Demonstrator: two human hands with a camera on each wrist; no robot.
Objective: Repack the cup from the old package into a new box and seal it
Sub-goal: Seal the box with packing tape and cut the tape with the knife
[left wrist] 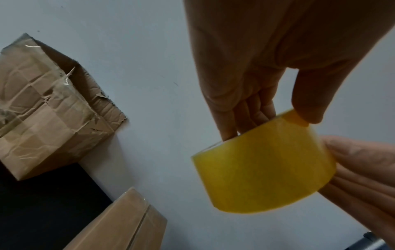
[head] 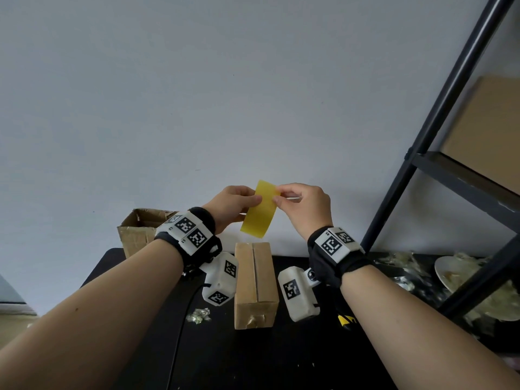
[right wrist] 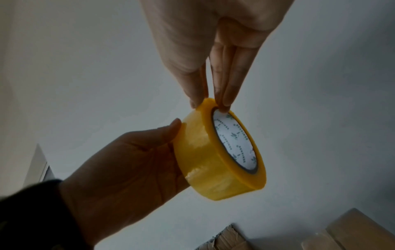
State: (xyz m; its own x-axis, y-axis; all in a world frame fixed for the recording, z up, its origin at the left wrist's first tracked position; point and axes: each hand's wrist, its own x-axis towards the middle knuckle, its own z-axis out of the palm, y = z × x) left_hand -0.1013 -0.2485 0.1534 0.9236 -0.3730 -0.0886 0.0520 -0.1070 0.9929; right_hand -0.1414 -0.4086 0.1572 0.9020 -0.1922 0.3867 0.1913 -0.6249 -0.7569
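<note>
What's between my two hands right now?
The yellow tape roll, held up between left hand and right hand; clearest in the right wrist view.

Before me a plain pale wall rises behind my black bench; a dark metal shelving rack stands at its right edge.

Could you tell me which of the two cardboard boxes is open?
The crumpled old box by the wall, behind the left hand, gapes open; the new box has closed flaps.

Small repeated lettering rings the white inner core of the tape roll, too blurred to read; square black-and-white code tags sit on the wrist units.
</note>
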